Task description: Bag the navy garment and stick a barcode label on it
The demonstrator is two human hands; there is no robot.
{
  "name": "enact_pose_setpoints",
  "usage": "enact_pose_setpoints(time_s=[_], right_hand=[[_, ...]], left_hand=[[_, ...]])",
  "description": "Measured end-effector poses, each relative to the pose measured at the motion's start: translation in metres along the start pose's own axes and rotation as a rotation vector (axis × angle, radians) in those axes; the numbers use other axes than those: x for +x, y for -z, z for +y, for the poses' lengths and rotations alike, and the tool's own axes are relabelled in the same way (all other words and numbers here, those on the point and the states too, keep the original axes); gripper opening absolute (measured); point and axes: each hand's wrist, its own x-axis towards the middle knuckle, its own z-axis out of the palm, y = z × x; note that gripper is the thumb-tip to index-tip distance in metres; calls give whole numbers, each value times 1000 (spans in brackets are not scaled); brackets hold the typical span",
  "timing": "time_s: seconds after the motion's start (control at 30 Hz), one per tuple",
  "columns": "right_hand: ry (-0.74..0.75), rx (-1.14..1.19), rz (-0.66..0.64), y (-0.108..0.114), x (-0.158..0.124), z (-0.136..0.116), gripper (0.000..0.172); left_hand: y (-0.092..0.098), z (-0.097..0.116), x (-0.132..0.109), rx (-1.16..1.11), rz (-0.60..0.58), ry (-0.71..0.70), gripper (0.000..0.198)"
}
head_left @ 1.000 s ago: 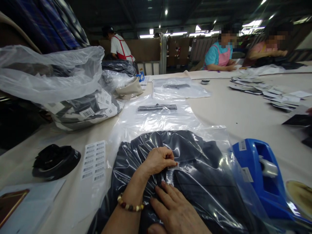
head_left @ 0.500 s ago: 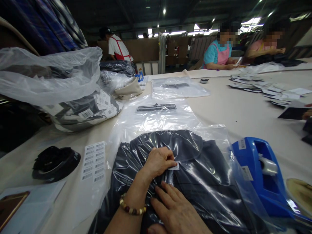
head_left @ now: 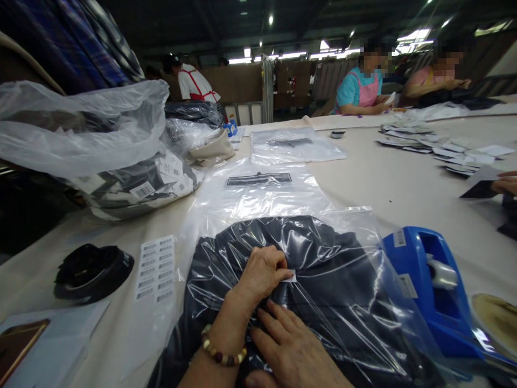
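Note:
A dark garment (head_left: pixel 339 293) in a clear plastic bag (head_left: pixel 355 221) lies in front of me. My left hand (head_left: pixel 264 269), with a beaded bracelet at the wrist, rests on the bag. Its thumb and finger are pinched at the edge of a small white label (head_left: pixel 290 276), which lies against the plastic and is partly hidden by the fingertips. Just below, my right hand (head_left: pixel 291 345) lies flat over the bag with its fingers stretched out. A sheet of barcode stickers (head_left: pixel 155 269) is on the table to the left.
At right stand a blue tape dispenser (head_left: pixel 428 285) and a tape roll (head_left: pixel 495 323). On the left are a black round object (head_left: pixel 92 272), a phone (head_left: pixel 22 345) and a large bag of tags (head_left: pixel 121 145). Flat plastic bags (head_left: pixel 258 186) lie ahead. A co-worker's hand (head_left: pixel 507 183) shows at the right edge.
Both my hands stay in nearly the same place, the left wrist shifting slightly. Reflections on the plastic differ. At the right edge, the co-worker's hand has moved further into view.

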Motion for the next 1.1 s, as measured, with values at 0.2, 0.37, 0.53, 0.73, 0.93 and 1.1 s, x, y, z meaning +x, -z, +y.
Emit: enact_pose_setpoints(time_s=[0.2, 0.37, 0.53, 0.73, 0.93, 1.1], right_hand=[[7, 18, 14, -2, 0, 0, 62], [11, 64, 41, -7, -1, 1, 59], [-7, 100, 58, -9, 1, 1, 57], [-19, 91, 321, -9, 0, 6, 23], [-81, 13, 993, -16, -1, 29, 26], [-307, -206, 864, -38, 41, 50, 47]], left_hand=[[-3, 2, -2, -5, 58, 43, 26], [-2, 0, -1, -77, 73, 88, 32], [2, -7, 1, -224, 14, 105, 27], [-2, -9, 1, -235, 43, 138, 18], [-1, -9, 0, -262, 20, 73, 16], [-1, -25, 3, -262, -109, 102, 25]])
